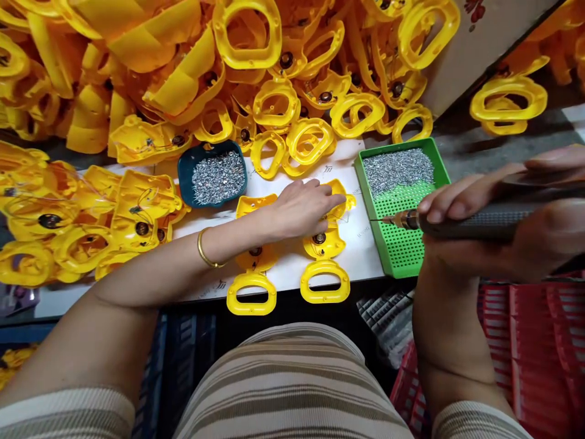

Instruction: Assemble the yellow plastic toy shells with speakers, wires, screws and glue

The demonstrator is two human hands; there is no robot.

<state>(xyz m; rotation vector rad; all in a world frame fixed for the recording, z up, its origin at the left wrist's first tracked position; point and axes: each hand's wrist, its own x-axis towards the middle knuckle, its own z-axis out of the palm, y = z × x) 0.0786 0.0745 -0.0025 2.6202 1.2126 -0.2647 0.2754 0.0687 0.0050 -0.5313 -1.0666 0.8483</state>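
My left hand [304,207] lies flat, fingers together, on a yellow plastic part [322,244] with a handle loop that sits on the white work surface [361,256]. A second yellow part [253,259] lies just left of it. My right hand [507,213] is wrapped round a grey electric screwdriver [479,222] held level. Its thin bit [381,220] points left over the green screw tray [402,253]. Small silver screws [397,169] fill the tray's far end.
A dark teal dish [183,177] full of screws sits at the back left of the work surface. Heaps of yellow parts [256,73] crowd the back and left. Red crates [539,341] stand at the lower right. A cardboard box [484,55] rises behind the green tray.
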